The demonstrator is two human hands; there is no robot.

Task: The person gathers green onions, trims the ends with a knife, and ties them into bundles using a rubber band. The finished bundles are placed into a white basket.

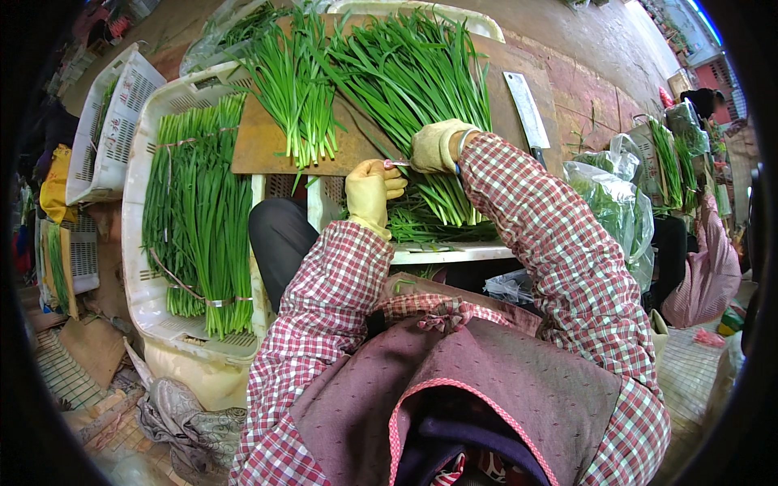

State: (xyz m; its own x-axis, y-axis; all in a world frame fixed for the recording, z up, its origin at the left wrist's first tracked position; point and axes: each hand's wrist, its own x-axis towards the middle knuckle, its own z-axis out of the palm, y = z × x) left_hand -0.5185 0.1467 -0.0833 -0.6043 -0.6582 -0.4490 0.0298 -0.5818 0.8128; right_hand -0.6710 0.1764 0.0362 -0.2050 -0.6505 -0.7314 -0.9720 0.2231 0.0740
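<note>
My left hand (372,189), in a pale yellow rubber glove, pinches one end of a thin pinkish tie strip (398,163). The strip runs to my right hand (439,146), in a beige glove, which rests on a large bunch of green garlic chives (413,73). That bunch lies on a worn wooden board (267,146), its pale stem ends over the near edge. A smaller loose pile of chives (298,103) lies to the left on the board. At the right is a cleaver (526,112) with a dark handle. What my right fingers grip is hidden.
At the left a white plastic crate (137,243) holds tied chive bundles (200,212). Another white crate (115,140) stands beyond it. Chives in clear plastic bags (614,206) stand at the right. Cut leaves (413,222) lie below the board. Part of a person (702,103) shows far right.
</note>
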